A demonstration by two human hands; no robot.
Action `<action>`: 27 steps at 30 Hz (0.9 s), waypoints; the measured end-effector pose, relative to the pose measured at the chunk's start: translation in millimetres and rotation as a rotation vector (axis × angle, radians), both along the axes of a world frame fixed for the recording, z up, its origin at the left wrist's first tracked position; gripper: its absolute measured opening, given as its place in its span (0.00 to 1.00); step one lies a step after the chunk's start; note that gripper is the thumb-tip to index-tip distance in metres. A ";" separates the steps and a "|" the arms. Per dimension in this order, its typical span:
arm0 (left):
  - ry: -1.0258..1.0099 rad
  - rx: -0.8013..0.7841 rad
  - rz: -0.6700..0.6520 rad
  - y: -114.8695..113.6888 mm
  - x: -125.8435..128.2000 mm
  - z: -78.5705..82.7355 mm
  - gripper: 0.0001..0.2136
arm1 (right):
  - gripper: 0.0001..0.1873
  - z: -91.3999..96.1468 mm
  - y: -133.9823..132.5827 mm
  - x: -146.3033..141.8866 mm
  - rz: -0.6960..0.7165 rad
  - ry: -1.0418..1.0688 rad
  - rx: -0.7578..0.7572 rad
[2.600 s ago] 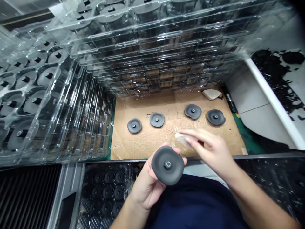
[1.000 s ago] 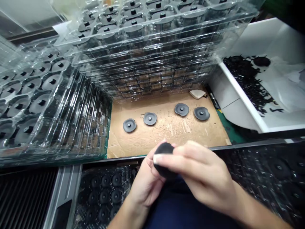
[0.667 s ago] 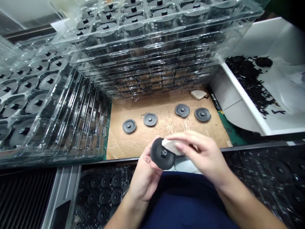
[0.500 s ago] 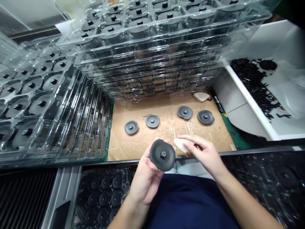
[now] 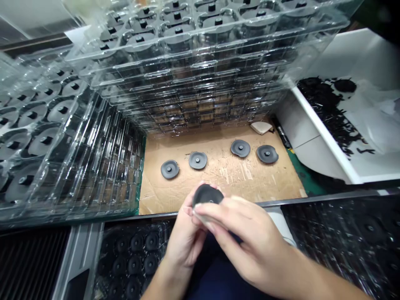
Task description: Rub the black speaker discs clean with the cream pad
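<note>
The black disc (image 5: 206,193) is in the left hand (image 5: 186,233), above the near edge of the work surface, and the fingers grasp it from below and from the side. The right hand (image 5: 250,237) is pinching a pale pad (image 5: 204,218), partly hidden by its fingers, over the near part of the disc.

The surface is covered by a brown cardboard sheet (image 5: 215,177), scuffed and a little torn, with a green base (image 5: 308,177) visible at its right side. On the cardboard, four similar discs (image 5: 198,161) are lying well apart from the hands, each with a small stem upwards. A pale wedge (image 5: 261,127) rests at the far right corner, near a dark cylinder (image 5: 281,132).

Behind and at the left rise stacks of clear trays (image 5: 193,75), filled with discs. At the right stands a white bin (image 5: 331,146) containing small black pieces (image 5: 326,106).
</note>
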State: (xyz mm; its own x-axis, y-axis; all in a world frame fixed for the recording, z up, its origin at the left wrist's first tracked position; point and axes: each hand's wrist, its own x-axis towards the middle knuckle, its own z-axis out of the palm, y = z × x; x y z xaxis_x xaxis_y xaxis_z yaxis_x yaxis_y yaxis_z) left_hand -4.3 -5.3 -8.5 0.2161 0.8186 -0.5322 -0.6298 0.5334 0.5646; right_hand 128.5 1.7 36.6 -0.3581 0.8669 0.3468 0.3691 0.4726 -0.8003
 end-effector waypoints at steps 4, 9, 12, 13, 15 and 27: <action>-0.001 -0.003 -0.006 -1.2 -1.4 0.8 0.31 | 0.11 -1.7 7.9 -7.8 -0.020 -0.042 -0.010; -0.109 0.010 -0.037 0.5 -4.5 6.6 0.26 | 0.12 0.0 -1.6 3.3 0.035 0.003 0.062; -0.172 -0.016 -0.063 2.6 -6.3 7.7 0.26 | 0.11 3.9 -11.2 21.3 0.014 -0.132 -0.057; -0.185 -0.025 -0.070 3.0 -5.7 7.7 0.26 | 0.12 5.2 -10.9 24.9 -0.056 -0.201 -0.038; -0.190 -0.058 -0.091 2.8 -3.2 8.0 0.25 | 0.12 7.4 -3.3 26.4 -0.122 -0.273 0.108; -0.435 -0.008 -0.173 -6.8 -12.9 0.2 0.21 | 0.12 -58.3 -9.5 48.2 -0.284 0.005 -0.479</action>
State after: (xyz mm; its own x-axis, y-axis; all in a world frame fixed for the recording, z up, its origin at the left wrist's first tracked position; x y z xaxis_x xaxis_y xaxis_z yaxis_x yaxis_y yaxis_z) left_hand -17.2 -12.1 -8.3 0.5538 0.7468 -0.3682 -0.7083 0.6550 0.2632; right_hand 176.7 -7.9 -21.6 -0.0863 0.9903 -0.1092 0.4246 -0.0625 -0.9032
